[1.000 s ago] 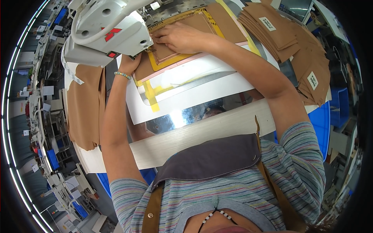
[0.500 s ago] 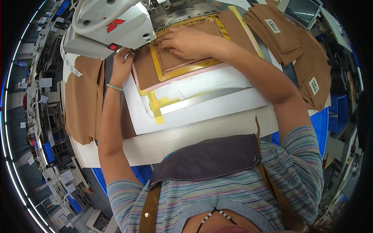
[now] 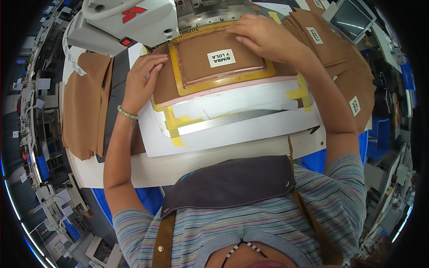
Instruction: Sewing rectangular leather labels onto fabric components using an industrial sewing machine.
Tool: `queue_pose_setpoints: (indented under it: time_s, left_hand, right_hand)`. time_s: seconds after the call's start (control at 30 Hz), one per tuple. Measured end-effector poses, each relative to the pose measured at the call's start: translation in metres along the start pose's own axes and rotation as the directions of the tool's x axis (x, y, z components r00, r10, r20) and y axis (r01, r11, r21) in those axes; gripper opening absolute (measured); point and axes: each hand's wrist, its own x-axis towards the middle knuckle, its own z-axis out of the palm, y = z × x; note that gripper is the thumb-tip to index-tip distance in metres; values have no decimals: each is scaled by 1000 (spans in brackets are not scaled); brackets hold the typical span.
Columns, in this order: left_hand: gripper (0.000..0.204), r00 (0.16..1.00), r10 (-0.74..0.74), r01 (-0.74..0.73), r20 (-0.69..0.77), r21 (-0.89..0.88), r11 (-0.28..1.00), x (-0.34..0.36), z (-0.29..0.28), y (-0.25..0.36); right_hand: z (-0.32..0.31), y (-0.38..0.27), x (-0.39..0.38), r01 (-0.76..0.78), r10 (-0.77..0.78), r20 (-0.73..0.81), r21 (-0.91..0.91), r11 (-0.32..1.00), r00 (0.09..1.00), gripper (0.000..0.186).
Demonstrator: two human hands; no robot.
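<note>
A brown leather-like panel (image 3: 196, 57) lies inside a yellow template frame (image 3: 223, 82), with a white printed label (image 3: 221, 58) in its middle. My left hand (image 3: 145, 77) is at the left edge of the brown material under the frame, fingers stretched out and thumb apart. Over the frame's upper right part, my right hand (image 3: 266, 36) has its fingers bent loosely, thumb apart from them, and nothing shows between them. Whether its fingertips touch the frame I cannot tell.
A white sewing machine head (image 3: 129, 22) stands at the upper left. Brown pieces (image 3: 85, 107) are stacked on the left, and labelled brown pieces (image 3: 328, 49) fan out on the right beside a screen (image 3: 350, 20). Yellow tape (image 3: 172, 120) marks the white sheet (image 3: 232, 134).
My right hand has moved right across the frame, uncovering the white label. My left hand's fingers have straightened onto the brown material. The view has shifted slightly.
</note>
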Motion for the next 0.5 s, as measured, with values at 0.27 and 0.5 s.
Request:
queue_pose_setpoints:
  time_s: [0.27,0.5]
  left_hand:
    - [36,973,90,-116,214,112,987,7,31,34]
    - [42,962,129,-189,240,246,951,4,42,34]
  right_hand:
    - [49,8,-45,20,-94,-285,-255,967,954,39]
    - [48,2,-41,-21,-85,-263,-375,927,961,41]
